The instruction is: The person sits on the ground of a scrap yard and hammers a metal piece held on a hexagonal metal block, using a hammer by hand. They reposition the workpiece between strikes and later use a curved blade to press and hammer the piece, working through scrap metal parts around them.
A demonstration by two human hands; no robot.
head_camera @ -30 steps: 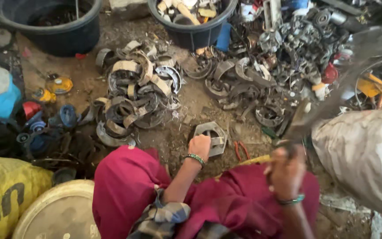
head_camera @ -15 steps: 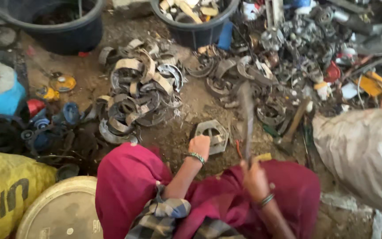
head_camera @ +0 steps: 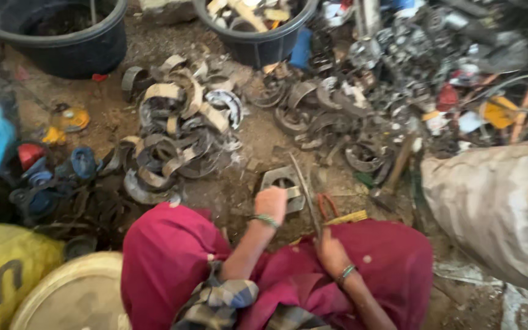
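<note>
My left hand (head_camera: 271, 204) presses down on a flat grey metal part (head_camera: 281, 179) that lies on the dirt in front of my knees. My right hand (head_camera: 332, 251) is shut on the lower end of a long thin metal tool (head_camera: 305, 189). The tool slants up and away, and its far end reaches over the metal part, right beside my left hand. Both wrists wear green bangles. My lap and knees are covered in dark red cloth (head_camera: 172, 263).
Piles of curved, rusty metal bands (head_camera: 178, 134) and scrap (head_camera: 331, 122) spread across the ground ahead. Two black tubs (head_camera: 62, 36) (head_camera: 258, 36) stand at the back. A wooden-handled hammer (head_camera: 398, 168) lies right of the part, a grey sack (head_camera: 496, 201) further right, a yellow sack (head_camera: 1, 275) and a pale round lid (head_camera: 74, 293) at the left.
My right hand has come down from a raised, blurred swing and brought the thin tool low over the metal part. My left hand has stayed on the part.
</note>
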